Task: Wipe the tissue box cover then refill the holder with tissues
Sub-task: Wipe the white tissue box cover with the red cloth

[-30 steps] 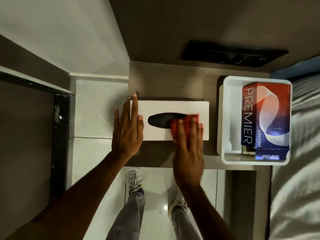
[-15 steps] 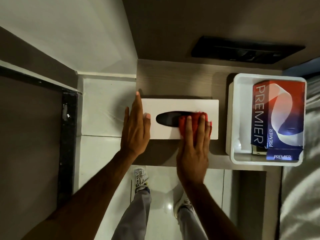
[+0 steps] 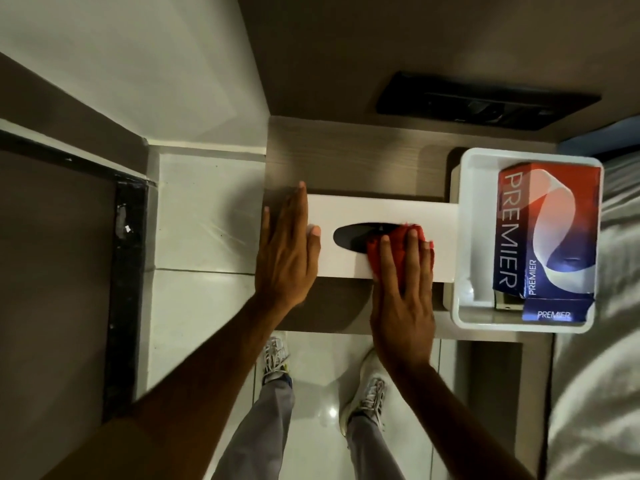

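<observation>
A white tissue box cover [image 3: 367, 211] with a dark oval slot lies on the brown bedside shelf [image 3: 339, 161]. My left hand [image 3: 285, 251] lies flat against its left end, fingers straight, thumb on top. My right hand [image 3: 403, 289] presses a red cloth [image 3: 398, 242] onto the cover's top, just right of the slot. To the right stands the white holder base [image 3: 464, 317], and inside it a red-and-blue PREMIER tissue pack [image 3: 547, 233] lies tilted.
A dark switch panel [image 3: 485, 102] is set in the wall behind the shelf. A bed with grey-white bedding [image 3: 609, 306] is at the right. Below are pale floor tiles [image 3: 201, 220], my legs and my sneakers [image 3: 275, 355].
My right hand with the red cloth has slid a little along the cover's top towards the right. My left hand stays on the left end. The camera view has shifted slightly.
</observation>
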The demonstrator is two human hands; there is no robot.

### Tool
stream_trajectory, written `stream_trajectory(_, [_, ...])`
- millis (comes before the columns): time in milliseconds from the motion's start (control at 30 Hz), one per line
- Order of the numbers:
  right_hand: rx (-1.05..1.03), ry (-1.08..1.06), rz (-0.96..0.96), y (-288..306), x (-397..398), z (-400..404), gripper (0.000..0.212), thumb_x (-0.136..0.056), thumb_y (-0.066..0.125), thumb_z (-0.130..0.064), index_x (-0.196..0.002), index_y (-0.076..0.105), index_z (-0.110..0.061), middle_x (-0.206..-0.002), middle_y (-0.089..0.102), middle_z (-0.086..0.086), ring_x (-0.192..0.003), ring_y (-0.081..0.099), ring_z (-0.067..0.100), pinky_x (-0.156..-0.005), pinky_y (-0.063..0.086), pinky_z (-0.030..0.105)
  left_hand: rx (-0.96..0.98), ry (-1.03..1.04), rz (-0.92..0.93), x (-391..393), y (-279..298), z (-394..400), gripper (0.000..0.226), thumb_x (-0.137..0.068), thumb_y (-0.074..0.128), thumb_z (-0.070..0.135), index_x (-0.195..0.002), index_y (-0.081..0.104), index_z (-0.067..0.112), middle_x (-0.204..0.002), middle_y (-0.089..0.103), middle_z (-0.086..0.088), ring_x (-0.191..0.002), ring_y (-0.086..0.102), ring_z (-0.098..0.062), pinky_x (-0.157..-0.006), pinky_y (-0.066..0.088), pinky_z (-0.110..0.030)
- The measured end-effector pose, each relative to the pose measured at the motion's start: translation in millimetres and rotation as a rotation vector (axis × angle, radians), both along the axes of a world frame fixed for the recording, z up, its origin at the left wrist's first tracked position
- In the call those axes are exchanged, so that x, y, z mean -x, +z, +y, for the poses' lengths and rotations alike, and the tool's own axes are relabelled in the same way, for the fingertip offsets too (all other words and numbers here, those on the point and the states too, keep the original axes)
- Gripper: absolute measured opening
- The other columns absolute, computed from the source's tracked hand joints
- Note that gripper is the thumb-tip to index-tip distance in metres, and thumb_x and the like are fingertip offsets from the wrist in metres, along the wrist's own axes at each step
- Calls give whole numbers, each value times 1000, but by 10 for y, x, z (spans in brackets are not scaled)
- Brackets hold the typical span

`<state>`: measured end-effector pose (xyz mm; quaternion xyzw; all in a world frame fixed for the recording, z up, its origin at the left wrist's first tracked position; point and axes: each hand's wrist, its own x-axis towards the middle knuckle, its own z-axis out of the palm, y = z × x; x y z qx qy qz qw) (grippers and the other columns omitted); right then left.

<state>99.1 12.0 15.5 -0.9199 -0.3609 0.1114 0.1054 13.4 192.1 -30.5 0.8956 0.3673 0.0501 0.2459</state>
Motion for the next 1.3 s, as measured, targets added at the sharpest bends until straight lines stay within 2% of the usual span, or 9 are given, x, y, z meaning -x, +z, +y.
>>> stream_trajectory(100, [72,120,17,32,-204,-172,80,-99,56,-3,-164,15,-24,-174,0,7,-161,-1,30,-126,26,54,-6,-42,5,21,0,37,61,-109,31,34,-162,17,7,-170,20,-4,-157,22,-16,-126,22,-51])
stream_trajectory(233, [3,-222,29,72,32,65,72,-103,46,-5,-164,14,-25,-173,-3,7,-160,-5,30,-125,27,57,62,-19,-5,-2,18,26,62,-109,29,35,-163,14,9,-171,18,-3,-158,19,-15,-128,20,-50])
stream_trajectory(400, [-40,-4,63,4,131,112,79,-97,50,-2,-164,16,-26,-174,2,6,-161,-1,30,-121,34,57,170,-56,4,337,-44,106,62,-108,18,44,-164,10,19,-172,14,2,-160,12,-14,-129,17,-50])
stream_trajectory(500, [-46,-81,68,8,138,122,81,-99,57,-6,-164,14,-27,-174,1,4,-161,-1,28,-123,32,55,61,35,131,643,-112,108,62,-107,12,47,-164,13,21,-172,13,-2,-160,10,-20,-130,15,-50])
stream_trajectory(600, [-58,-141,65,4,252,254,80,-99,55,-4,-164,13,-26,-174,0,4,-161,-3,28,-123,30,57,-45,82,323,701,-234,4,65,-107,17,50,-164,1,23,-173,1,-7,-160,4,-28,-129,11,-54])
stream_trajectory(733, [-77,-119,96,18,299,363,82,-97,54,2,-164,14,-25,-174,0,3,-161,-2,26,-123,31,56,3,179,296,662,-393,-124,65,-106,11,52,-164,-4,25,-173,4,-7,-160,10,-28,-127,18,-56])
stream_trajectory(967, [-149,-26,208,95,286,909,82,-98,56,-9,-164,11,-28,-173,-2,3,-160,0,30,-111,45,61,-66,185,216,706,-539,-145,67,-106,21,54,-164,2,27,-173,4,-6,-160,10,-24,-129,14,-53])
stream_trajectory(1133, [-88,164,170,142,392,1053,69,-97,33,-30,-163,20,-22,-173,7,12,-158,-3,28,-119,38,56,-78,175,250,714,-542,-152,67,-106,21,53,-164,4,24,-173,7,-7,-160,10,-23,-128,15,-53])
stream_trajectory(1300, [-67,239,153,138,611,756,83,-87,50,-14,-163,20,-23,-173,6,11,-161,-6,23,-119,41,49,-92,132,366,715,-527,-147,75,-102,24,60,-164,0,25,-173,-1,-4,-161,-2,-21,-129,7,-51])
